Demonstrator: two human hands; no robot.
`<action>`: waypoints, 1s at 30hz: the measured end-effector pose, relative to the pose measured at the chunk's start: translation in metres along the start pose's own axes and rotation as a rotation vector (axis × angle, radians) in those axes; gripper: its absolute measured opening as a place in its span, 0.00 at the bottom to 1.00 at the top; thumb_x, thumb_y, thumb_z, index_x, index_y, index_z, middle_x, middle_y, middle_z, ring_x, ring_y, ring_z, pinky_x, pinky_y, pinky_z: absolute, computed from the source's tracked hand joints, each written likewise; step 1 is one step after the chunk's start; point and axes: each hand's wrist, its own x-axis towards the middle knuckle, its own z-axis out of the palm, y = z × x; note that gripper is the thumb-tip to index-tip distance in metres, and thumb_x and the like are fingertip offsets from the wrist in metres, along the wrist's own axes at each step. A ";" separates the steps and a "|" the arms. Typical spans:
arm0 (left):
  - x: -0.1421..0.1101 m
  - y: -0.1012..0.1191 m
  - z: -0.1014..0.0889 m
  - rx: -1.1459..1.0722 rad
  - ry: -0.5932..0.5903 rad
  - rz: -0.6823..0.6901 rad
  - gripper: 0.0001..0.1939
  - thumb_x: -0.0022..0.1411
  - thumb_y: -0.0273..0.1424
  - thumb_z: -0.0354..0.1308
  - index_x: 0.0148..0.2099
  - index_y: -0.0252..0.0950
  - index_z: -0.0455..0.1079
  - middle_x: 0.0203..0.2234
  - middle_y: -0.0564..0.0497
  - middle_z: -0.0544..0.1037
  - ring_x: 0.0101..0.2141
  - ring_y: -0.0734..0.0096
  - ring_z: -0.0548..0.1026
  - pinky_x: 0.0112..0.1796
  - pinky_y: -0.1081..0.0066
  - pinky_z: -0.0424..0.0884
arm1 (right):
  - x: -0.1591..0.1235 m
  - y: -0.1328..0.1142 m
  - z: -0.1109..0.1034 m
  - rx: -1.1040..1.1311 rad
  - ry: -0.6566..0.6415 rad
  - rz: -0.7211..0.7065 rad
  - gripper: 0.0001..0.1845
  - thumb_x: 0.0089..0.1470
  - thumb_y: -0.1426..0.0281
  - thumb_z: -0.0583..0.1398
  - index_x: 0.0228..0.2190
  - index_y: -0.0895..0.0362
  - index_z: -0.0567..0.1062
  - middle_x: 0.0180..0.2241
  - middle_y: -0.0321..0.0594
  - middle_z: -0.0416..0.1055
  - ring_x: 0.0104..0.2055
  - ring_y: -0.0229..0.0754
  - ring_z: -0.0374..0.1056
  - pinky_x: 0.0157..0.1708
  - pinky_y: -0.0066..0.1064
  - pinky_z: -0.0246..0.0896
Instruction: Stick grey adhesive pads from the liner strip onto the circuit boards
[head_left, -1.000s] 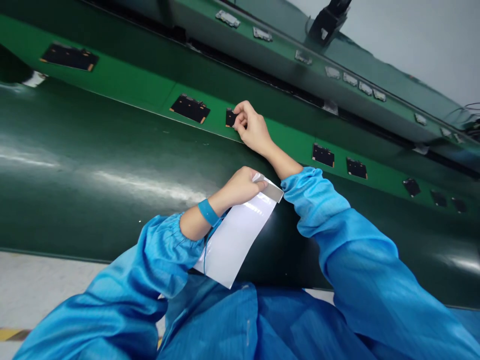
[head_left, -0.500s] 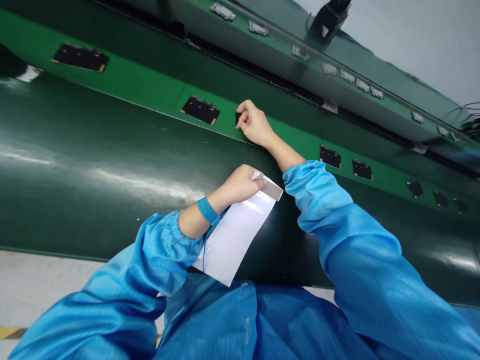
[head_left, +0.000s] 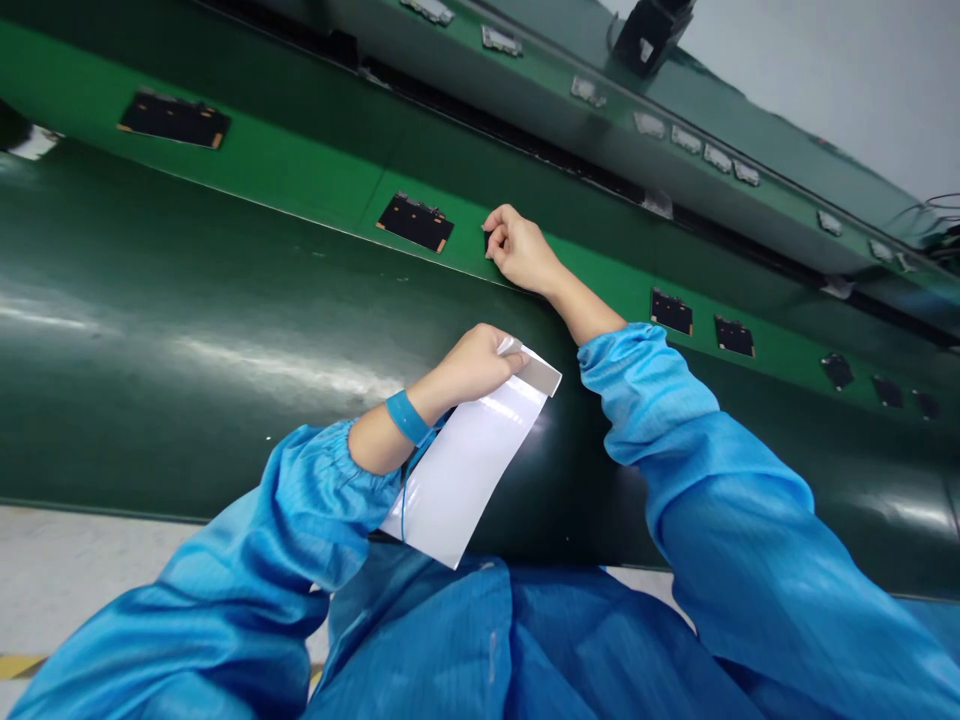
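Note:
My left hand (head_left: 480,365) is closed on the grey-striped top end of a glossy white sheet (head_left: 469,470), which hangs down toward my lap. A blue wrist strap (head_left: 409,418) with a cord circles that wrist. Over the bright green belt, my right hand (head_left: 523,248) has its fingers curled and pinched at the left edge of a black panel (head_left: 487,241). Most of that panel is hidden behind the hand. Just left of it lies another flat black panel (head_left: 415,222) with small orange patches and a connector along its top edge.
More black panels lie along the green belt, one at the far left (head_left: 174,118) and several to the right (head_left: 671,311). Small silvery boards (head_left: 501,41) line an upper ledge behind a dark rail. A black device (head_left: 652,38) stands at the top. The dark green bench (head_left: 187,330) slopes before me.
The black panels on the lower belt have shifted slightly right, and my right hand has moved with them. The silvery boards above have shifted left. My left hand keeps its hold on the sheet.

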 end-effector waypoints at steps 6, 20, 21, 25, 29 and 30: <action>-0.002 0.002 -0.001 0.008 0.005 -0.025 0.13 0.58 0.37 0.62 0.25 0.35 0.71 0.19 0.54 0.70 0.22 0.73 0.66 0.24 0.73 0.58 | -0.008 0.005 -0.006 -0.107 -0.014 -0.009 0.17 0.56 0.77 0.57 0.48 0.55 0.68 0.32 0.36 0.75 0.39 0.44 0.73 0.47 0.37 0.69; -0.002 0.002 -0.001 0.004 -0.007 -0.019 0.14 0.57 0.37 0.62 0.24 0.35 0.70 0.18 0.54 0.70 0.22 0.72 0.66 0.24 0.71 0.58 | 0.004 -0.019 -0.027 -0.178 -0.007 0.176 0.20 0.56 0.67 0.69 0.47 0.55 0.69 0.45 0.45 0.70 0.48 0.51 0.71 0.49 0.44 0.71; -0.002 0.002 -0.001 0.005 -0.003 -0.010 0.14 0.57 0.37 0.62 0.23 0.36 0.68 0.18 0.54 0.68 0.21 0.73 0.65 0.24 0.71 0.57 | 0.010 -0.029 -0.021 -0.092 -0.035 0.170 0.15 0.57 0.68 0.68 0.43 0.56 0.70 0.39 0.41 0.70 0.43 0.47 0.71 0.46 0.40 0.70; 0.000 0.000 0.000 0.011 0.004 0.025 0.17 0.56 0.37 0.61 0.21 0.38 0.61 0.17 0.56 0.65 0.21 0.75 0.61 0.24 0.71 0.54 | 0.032 -0.066 0.008 0.166 -0.108 0.259 0.11 0.60 0.72 0.64 0.28 0.57 0.69 0.25 0.34 0.64 0.31 0.37 0.63 0.35 0.31 0.64; 0.001 -0.002 0.001 0.037 0.006 0.037 0.17 0.56 0.36 0.60 0.20 0.39 0.58 0.17 0.56 0.62 0.22 0.74 0.60 0.24 0.70 0.52 | 0.042 -0.080 0.024 0.223 -0.116 0.346 0.14 0.56 0.77 0.64 0.22 0.57 0.68 0.21 0.32 0.62 0.27 0.34 0.60 0.32 0.29 0.62; 0.001 -0.002 0.001 0.042 0.007 0.040 0.17 0.56 0.36 0.60 0.21 0.39 0.58 0.17 0.56 0.62 0.22 0.74 0.60 0.25 0.70 0.52 | 0.044 -0.080 0.025 0.230 -0.120 0.352 0.14 0.55 0.78 0.64 0.21 0.57 0.68 0.21 0.32 0.62 0.26 0.34 0.60 0.31 0.29 0.62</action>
